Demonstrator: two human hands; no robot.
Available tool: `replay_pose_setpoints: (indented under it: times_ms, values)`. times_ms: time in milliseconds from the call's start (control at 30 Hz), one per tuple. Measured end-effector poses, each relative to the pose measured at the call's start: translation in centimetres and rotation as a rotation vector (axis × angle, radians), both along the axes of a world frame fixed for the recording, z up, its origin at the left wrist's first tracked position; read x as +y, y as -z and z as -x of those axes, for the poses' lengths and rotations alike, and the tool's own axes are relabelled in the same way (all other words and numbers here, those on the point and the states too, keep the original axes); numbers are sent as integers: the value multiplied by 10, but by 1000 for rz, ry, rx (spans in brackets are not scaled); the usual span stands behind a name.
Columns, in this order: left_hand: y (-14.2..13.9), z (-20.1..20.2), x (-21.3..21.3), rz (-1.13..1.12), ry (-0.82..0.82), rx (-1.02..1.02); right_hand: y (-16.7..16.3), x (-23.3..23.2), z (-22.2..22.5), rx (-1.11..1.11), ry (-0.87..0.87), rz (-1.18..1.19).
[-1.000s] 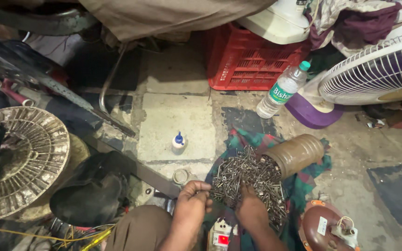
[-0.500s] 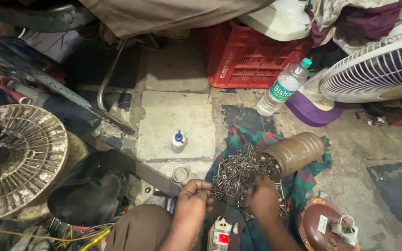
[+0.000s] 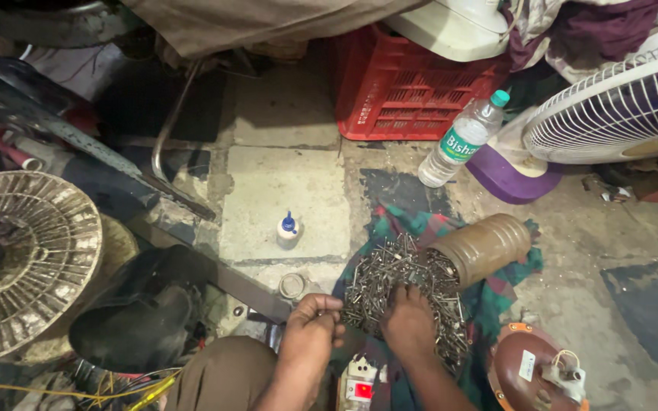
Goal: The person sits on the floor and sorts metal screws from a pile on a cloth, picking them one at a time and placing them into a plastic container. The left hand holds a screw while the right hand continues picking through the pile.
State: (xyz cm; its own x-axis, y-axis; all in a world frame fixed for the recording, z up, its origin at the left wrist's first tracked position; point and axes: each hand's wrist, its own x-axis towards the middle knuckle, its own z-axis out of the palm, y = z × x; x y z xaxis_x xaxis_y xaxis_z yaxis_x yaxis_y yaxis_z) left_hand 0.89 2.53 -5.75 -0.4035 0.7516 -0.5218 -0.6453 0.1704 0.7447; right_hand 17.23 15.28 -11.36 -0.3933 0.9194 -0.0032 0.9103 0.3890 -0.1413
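— Where are your hands right now?

— Both are down in the pile of screws that spills across the green checked cloth on the floor. My right hand lies flat on the near side of the heap, palm down, fingers loosely spread into the metal. My left hand sits at the pile's left edge with its fingers curled in narrow, pinching at a few screws; whether it truly grips one I cannot tell.

— And what lies about them?

— A brown plastic jar lies on its side at the far right of the heap, its mouth touching the screws. A small white bottle with a blue cap stands upright on the stone floor, beyond my left hand and apart from it. Further off stand a clear water bottle, a red crate and a white fan.
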Motion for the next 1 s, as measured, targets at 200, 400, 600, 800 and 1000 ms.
replay_pose_setpoints:
  times_ms: [200,400,600,800,1000]
  values:
    - [0,0,0,45,14,18,-5,-12,-12,-64,-71,-41]
    - [-1,0,0,51,10,14,-3,-17,-23,-57,-80,-59]
    - [-2,1,0,43,13,34,-8,-20,-25,-6,-80,-57]
    - [-1,1,-1,63,40,33,-18,-16,-30,-40,-14,44]
    - [0,0,-1,30,35,6,-12,18,-40,96,-113,78]
